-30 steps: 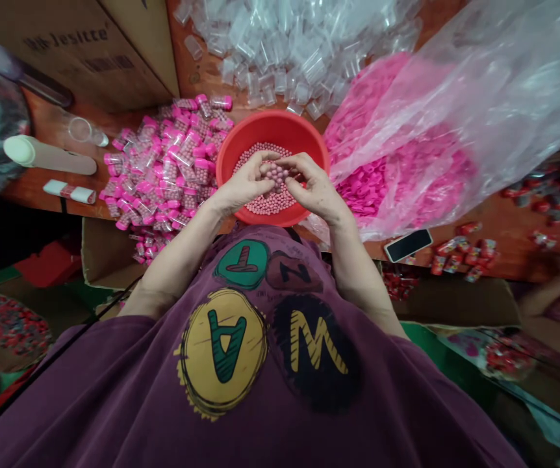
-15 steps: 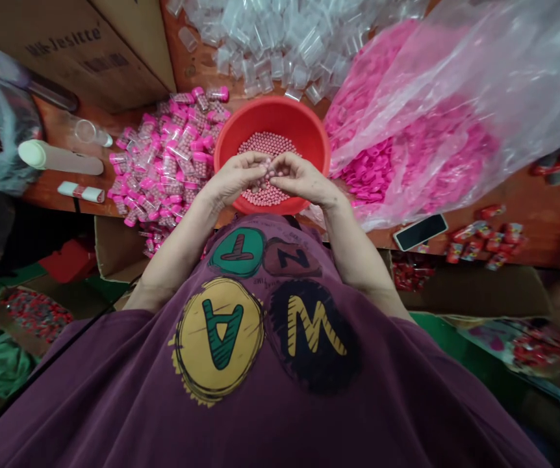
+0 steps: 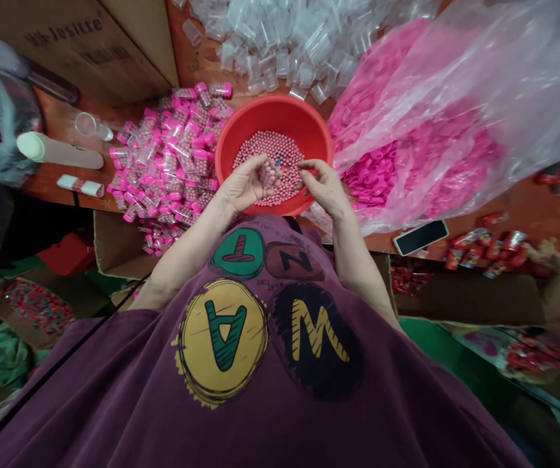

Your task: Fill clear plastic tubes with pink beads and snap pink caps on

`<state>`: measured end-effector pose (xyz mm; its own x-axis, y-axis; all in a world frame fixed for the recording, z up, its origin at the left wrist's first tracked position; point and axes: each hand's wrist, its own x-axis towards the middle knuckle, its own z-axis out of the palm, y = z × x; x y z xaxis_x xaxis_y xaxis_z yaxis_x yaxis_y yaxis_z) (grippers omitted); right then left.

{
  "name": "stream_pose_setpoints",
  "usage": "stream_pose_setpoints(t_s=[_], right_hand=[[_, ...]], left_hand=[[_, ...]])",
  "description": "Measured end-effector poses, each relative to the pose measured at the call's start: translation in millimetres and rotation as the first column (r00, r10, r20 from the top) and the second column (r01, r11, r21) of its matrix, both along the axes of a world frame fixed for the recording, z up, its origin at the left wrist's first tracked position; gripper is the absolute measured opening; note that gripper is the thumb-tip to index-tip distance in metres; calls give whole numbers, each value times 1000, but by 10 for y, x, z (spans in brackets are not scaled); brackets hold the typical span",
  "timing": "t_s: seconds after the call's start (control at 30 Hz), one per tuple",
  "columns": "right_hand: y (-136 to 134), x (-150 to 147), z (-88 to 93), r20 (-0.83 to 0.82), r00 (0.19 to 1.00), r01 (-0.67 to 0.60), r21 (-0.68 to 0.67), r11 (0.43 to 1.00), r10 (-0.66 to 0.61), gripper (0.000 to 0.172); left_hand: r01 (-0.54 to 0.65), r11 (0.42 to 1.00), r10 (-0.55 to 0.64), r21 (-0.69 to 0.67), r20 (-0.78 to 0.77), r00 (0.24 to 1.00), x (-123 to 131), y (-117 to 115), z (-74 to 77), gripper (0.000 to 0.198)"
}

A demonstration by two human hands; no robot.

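Head view, looking down past a purple T-shirt [image 3: 114,390] at two bare forearms reaching over a red plastic bowl [image 3: 273,110] at top centre. Half a second ago the hands met fingertip to fingertip above the bowl; now they have moved apart. The left hand [image 3: 245,185] is curled, its fingers closed around a small clump of pink beads [image 3: 270,174] just above the bowl. The right hand [image 3: 323,188] has opened, its fingers loosely spread with the tips toward the left hand, and it appears to hold nothing. Below them, a heap of loose beads [image 3: 280,146] lies in the bowl.

Just left of the bowl is a pile of clear tubes with pink caps [image 3: 173,156], filled with beads. Empty clear tubes [image 3: 280,45] spread across the wooden table [image 3: 53,123] at the top of the frame. To the right, a clear plastic bag [image 3: 455,84] lies over a mass of pink caps [image 3: 370,179]. Further right are a phone [image 3: 420,237] and red packets [image 3: 484,247], with another person's hand [image 3: 547,257] near the right edge.
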<state>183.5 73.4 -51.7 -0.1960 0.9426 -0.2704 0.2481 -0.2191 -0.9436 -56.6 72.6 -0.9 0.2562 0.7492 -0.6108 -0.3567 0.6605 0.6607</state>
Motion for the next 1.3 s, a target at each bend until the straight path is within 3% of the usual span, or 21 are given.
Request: stream_pose_setpoints(t_s=[0.1,0.2,0.33,0.43,0.63,0.8,0.9,1.07,1.17,1.23,1.3], right_hand=[[-75,271,3,10,993,114,29,993,-114,34],[-131,364,121,-25,989,147,110,983,-146,41],[-101,154,329,-44,997,66,208,976,-58,41],[-33,-56,389,-24,1000,11,220,975,-6,35],[33,-187,327,-165,984,-70,4,998,70,22],[122,-89,290,-292,947,-194,-201,960,131,29],[111,-119,296,-361,928,-204,-283,937,93,35],[-80,-131,382,-410,911,-85,-283,955,-41,45],[-158,261,313,-347,920,83,-286,955,-184,47],[-196,701,188,-260,897,283,-284,916,-358,43],[-259,1161,31,-76,813,536,-291,792,-578,29]], left_hand=[[-62,993,66,-97,36,997,89,13,64,31],[-44,988,52,-151,53,997,208,20,47,32],[9,988,-4,-154,34,999,395,10,-9,37],[42,988,-40,-145,16,999,478,-6,-10,33],[23,996,-26,-84,-38,999,502,-60,-16,26],[53,998,-54,-15,-92,994,487,-132,-83,23],[69,997,-66,29,-99,993,484,-155,-124,24],[55,998,-53,-31,75,996,450,-162,-38,35],[44,995,-38,-87,72,997,357,-161,141,35],[19,994,-13,-104,59,998,263,-148,223,37],[-19,995,21,-100,20,1000,177,-133,215,37]])
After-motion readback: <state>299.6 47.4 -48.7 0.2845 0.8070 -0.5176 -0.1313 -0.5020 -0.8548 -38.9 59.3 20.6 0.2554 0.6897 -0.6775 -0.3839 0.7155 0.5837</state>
